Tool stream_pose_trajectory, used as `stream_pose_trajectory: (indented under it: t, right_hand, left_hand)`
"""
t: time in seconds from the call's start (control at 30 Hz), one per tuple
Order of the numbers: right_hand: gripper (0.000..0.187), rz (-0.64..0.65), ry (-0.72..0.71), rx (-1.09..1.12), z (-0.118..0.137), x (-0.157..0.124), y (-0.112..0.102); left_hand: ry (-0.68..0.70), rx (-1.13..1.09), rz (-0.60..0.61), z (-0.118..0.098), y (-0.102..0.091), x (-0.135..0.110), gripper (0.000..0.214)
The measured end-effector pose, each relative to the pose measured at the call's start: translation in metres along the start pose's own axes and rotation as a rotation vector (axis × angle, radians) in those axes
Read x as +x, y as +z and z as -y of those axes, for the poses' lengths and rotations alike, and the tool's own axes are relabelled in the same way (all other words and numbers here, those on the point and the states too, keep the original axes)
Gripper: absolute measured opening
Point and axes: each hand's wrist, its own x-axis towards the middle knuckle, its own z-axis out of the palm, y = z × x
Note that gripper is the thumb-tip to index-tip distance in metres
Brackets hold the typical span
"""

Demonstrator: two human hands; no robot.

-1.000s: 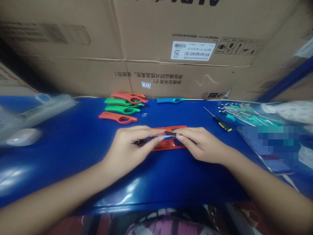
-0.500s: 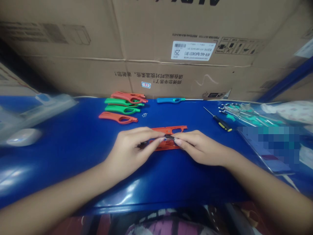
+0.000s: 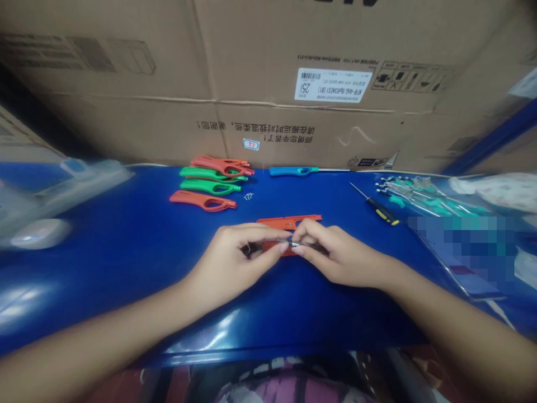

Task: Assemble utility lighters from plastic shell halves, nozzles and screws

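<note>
At the centre of the frame, the left hand (image 3: 235,254) and right hand (image 3: 335,252) meet fingertip to fingertip. Both are pinched around a slim dark-and-clear tube (image 3: 289,243), held just over a flat orange plastic shell (image 3: 289,222) that lies on the glossy blue tabletop (image 3: 126,252).

Glossy blue table (image 3: 126,252) — a red lighter shell (image 3: 289,222) lies mid-table; behind it, a cluster of red and green shells (image 3: 212,180) and a blue lighter (image 3: 293,171); rightward, a black-and-yellow screwdriver (image 3: 380,211) and teal-tipped metal tubes (image 3: 419,193).
</note>
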Motion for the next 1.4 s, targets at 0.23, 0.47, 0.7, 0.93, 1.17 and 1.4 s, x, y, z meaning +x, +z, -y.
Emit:
stream_pose_trajectory:
  t: [0.23, 0.47, 0.7, 0.93, 1.17, 1.4]
  right_hand:
    - [0.007, -0.062, -0.081, 0.029, 0.0028, 0.0024, 0.0009]
    - [0.009, -0.125, -0.131, -0.02, 0.0018, 0.0005, 0.0025]
    - [0.015, -0.096, -0.15, -0.099, 0.0033, -0.0005, 0.0003]
    - [0.012, -0.145, -0.188, -0.13, 0.0033, -0.0004, -0.0002]
    - [0.015, -0.18, -0.13, -0.022, -0.0029, -0.0032, 0.0033]
    - [0.013, -0.167, -0.11, 0.034, -0.0025, -0.0024, 0.0039]
  left_hand:
    - [0.062, -0.008, -0.032, 0.0018, 0.0005, -0.001, 0.011]
    - [0.049, -0.035, -0.046, -0.002, 0.0, -0.0012, 0.008]
    - [0.092, -0.036, -0.066, 0.0001, -0.0011, -0.0009, 0.009]
    - [0.134, -0.025, -0.092, 0.0008, -0.0006, -0.0007, 0.01]
    - [0.143, -0.028, -0.062, 0.0009, -0.0014, 0.0003, 0.012]
    - [0.172, -0.023, -0.048, 0.0015, -0.0031, 0.0001, 0.012]
